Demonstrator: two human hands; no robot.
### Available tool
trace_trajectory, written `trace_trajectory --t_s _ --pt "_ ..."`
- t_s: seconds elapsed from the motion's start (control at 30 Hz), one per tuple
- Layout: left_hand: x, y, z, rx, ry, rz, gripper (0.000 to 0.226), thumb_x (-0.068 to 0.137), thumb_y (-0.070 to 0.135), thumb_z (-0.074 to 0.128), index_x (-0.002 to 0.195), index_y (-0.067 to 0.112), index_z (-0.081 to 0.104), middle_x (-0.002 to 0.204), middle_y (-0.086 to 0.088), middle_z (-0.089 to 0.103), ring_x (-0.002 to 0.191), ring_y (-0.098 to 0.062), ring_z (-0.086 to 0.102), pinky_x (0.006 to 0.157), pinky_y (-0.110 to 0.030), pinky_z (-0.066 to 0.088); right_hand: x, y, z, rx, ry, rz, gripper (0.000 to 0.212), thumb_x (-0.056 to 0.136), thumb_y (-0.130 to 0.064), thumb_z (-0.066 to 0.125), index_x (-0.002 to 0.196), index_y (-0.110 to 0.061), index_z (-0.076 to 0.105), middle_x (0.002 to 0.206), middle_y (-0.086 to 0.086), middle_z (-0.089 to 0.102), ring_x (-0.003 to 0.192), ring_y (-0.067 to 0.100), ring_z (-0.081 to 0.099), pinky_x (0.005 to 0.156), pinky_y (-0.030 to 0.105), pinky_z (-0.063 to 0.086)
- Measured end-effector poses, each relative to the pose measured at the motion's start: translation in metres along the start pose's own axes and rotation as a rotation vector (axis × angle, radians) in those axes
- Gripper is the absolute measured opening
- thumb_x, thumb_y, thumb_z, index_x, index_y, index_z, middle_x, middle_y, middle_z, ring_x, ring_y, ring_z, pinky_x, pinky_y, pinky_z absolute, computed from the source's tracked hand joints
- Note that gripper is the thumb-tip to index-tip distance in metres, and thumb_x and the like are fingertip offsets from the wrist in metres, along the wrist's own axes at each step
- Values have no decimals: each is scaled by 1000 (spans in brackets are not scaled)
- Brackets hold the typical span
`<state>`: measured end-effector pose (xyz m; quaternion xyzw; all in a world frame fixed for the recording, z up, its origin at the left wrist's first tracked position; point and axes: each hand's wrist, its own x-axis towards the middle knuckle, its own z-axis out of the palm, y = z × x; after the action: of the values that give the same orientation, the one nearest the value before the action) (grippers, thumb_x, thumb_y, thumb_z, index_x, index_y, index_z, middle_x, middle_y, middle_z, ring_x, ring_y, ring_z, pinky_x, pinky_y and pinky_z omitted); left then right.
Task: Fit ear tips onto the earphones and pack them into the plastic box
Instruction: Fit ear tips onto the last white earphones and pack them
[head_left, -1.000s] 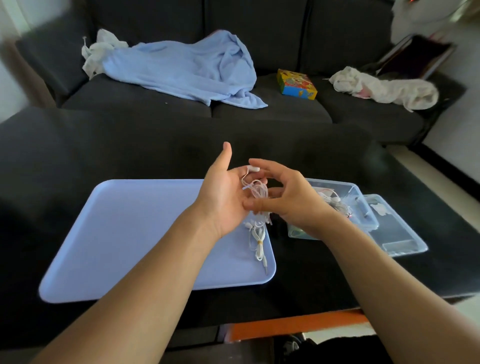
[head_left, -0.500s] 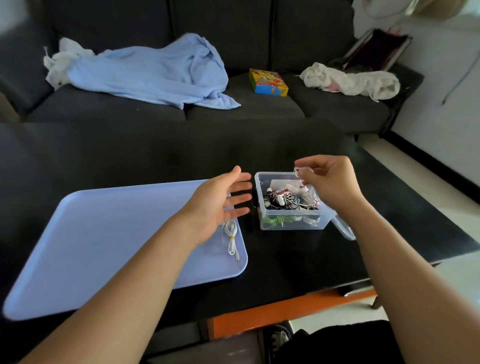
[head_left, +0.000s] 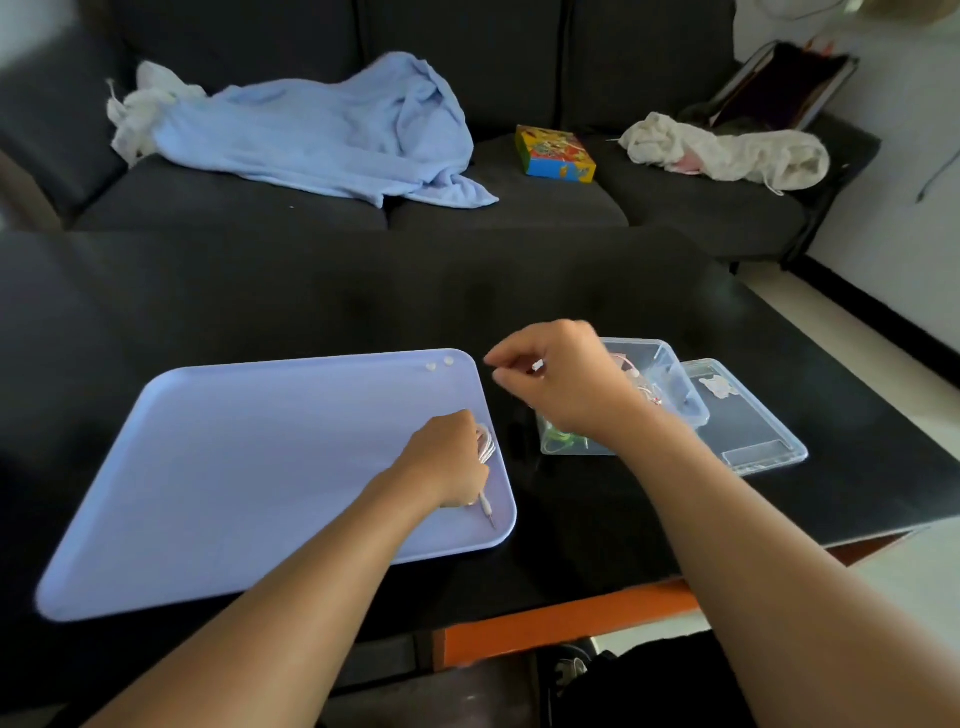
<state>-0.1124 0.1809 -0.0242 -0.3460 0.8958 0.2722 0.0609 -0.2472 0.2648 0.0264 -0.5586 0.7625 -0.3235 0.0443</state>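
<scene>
- The left hand (head_left: 451, 457) is resting palm down on the near right corner of the flat lilac plastic tray (head_left: 249, 467), its fingers curling round a coiled white wired earphone (head_left: 487, 451) lying on the tray.
- The earphone's plug end (head_left: 487, 512) is sticking out below the hand, pointing toward the tray's near edge.
- The right hand (head_left: 563, 379) is hovering above the black table (head_left: 363, 291), between the tray and the clear rectangular plastic box (head_left: 670, 387), with its fingers curled; a small white piece (head_left: 537, 366) is showing at the fingers, and its kind cannot be told.
- The two hands are working well apart.
- The box is standing open just right of the tray, holding a tangle of earphones (head_left: 641, 382).
- The clear flat plastic lid (head_left: 753, 431) is lying beside the box on its right.
- Two small translucent ear tips (head_left: 439, 363) are sitting in the tray's far right corner.
</scene>
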Motion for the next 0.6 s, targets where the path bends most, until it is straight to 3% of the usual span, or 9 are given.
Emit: trace_trajectory --t_s 0.07,0.13,0.2,0.27,0.37,0.43,0.5,0.6 --pt "-2 -3 -7 -110 -52 -36 17 98 17 51 106 5 59 102 -17 64 96 -33 64 67 -28 42 11 -2 16 -5 -53 11 17 90 -15 70 105 -16 78 89 -2 74 78 8 68 74 21 55" --pt "-7 -6 -19 -409 -75 -118 19 101 13 45 92 5 60 86 -19 61 85 -37 67 69 -32 48 24 -3 28 -18 -46 47 18 92 -14 67 106 -16 78 91 -2 73 79 9 67 75 22 55" --pt "-9 -15 -34 -815 -20 -278 14 97 8 46 92 5 59 81 -11 56 66 -28 59 67 -35 56 38 -3 41 -24 -19 90 19 93 -10 64 105 -15 78 94 -1 73 81 10 66 74 21 53" --pt "-8 -29 -46 -1069 55 -366 10 91 14 56 92 7 63 72 -6 50 57 -20 53 56 -31 57 48 2 53 -39 4 155 21 93 -6 62 104 -14 78 97 1 73 84 13 67 73 22 52" --pt "-11 -59 -62 -1220 88 -359 11 87 13 70 84 6 61 71 -11 56 55 -18 59 51 -26 55 62 13 76 -64 7 244 21 89 -4 66 105 -12 77 94 4 72 80 15 65 70 22 47" --pt "-14 -76 -69 -1313 81 -317 15 85 3 73 85 7 59 83 -17 65 66 -20 67 58 -25 59 69 15 91 -74 -44 277 24 89 -8 71 112 -13 74 99 4 70 81 16 63 72 23 47" --pt "-17 -86 -72 -1391 94 -312 18 86 -3 71 90 9 58 94 -15 68 70 -18 70 70 -24 61 71 18 103 -78 -75 283 27 92 -15 70 119 -15 71 108 4 69 84 17 62 75 26 48" --pt "-19 -96 -76 -1384 115 -324 13 92 -7 61 97 4 56 103 -16 68 78 -18 74 71 -22 60 77 18 118 -84 -62 291 29 92 -22 69 120 -20 71 111 2 68 89 20 64 75 28 49"
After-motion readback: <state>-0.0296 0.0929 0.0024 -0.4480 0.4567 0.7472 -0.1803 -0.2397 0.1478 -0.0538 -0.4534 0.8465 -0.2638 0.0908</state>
